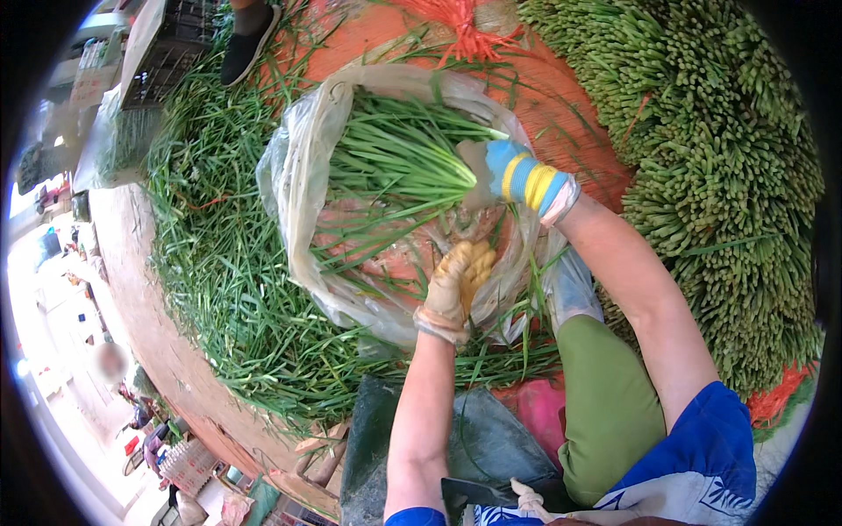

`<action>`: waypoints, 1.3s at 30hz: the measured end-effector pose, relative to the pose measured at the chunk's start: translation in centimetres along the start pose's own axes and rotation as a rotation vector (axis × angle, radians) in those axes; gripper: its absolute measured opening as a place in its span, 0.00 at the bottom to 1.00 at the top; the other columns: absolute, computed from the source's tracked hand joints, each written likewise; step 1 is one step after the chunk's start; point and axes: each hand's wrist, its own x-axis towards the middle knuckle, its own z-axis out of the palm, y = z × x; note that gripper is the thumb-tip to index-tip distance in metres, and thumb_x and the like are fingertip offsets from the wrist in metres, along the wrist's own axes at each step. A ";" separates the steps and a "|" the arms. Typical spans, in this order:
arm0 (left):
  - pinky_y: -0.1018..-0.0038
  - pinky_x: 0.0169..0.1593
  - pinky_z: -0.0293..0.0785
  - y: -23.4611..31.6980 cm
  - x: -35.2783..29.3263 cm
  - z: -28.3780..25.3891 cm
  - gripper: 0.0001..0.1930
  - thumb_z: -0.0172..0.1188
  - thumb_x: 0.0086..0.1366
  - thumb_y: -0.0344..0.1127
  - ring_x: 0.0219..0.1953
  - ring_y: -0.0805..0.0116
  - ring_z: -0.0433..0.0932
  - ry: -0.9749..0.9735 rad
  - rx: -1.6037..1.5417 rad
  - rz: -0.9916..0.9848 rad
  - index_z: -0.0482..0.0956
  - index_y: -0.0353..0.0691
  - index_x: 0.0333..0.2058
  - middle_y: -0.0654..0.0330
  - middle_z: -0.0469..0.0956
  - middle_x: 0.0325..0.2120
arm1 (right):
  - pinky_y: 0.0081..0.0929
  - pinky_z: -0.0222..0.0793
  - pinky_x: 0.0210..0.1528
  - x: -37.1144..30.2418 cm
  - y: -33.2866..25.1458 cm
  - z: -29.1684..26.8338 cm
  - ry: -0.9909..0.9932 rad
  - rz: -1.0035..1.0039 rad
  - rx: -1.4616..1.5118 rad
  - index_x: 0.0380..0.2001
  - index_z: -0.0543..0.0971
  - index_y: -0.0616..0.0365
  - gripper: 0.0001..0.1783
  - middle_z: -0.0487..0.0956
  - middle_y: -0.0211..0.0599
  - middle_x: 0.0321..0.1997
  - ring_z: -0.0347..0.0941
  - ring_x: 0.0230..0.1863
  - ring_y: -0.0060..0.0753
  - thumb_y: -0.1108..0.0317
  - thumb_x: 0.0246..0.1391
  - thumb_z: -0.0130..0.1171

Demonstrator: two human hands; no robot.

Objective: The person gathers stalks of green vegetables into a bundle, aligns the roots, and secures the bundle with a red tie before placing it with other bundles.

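My right hand (509, 175), in a blue, yellow and grey glove, grips the pale stem ends of a bunch of garlic chives (399, 162). The long green leaves fan out to the left, inside a clear plastic bag (304, 188) whose rolled rim stands open in a ring. Nearer to me, my left hand (460, 279) wears a beige and yellow glove. Its fingers curl closed low inside the bag's near side; what they hold, if anything, is hidden. Some leaves lie loose on the bag's bottom beside it.
Bundled green stalks (719, 175) are piled high on the right. Loose leaves (228, 272) spread left of the bag over orange sheeting (561, 96). Red-orange strands (465, 31) lie at the far side. A person's dark shoe (248, 46) and a black crate (171, 57) are at upper left.
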 end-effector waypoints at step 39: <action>0.43 0.43 0.71 2.9 1.0 -2.8 0.09 0.58 0.56 0.37 0.41 0.47 0.75 -0.010 -0.313 0.050 0.73 0.37 0.31 0.49 0.76 0.39 | 0.36 0.71 0.31 -1.5 0.1 7.6 -0.204 0.014 0.478 0.34 0.74 0.60 0.16 0.79 0.46 0.29 0.77 0.28 0.42 0.57 0.51 0.51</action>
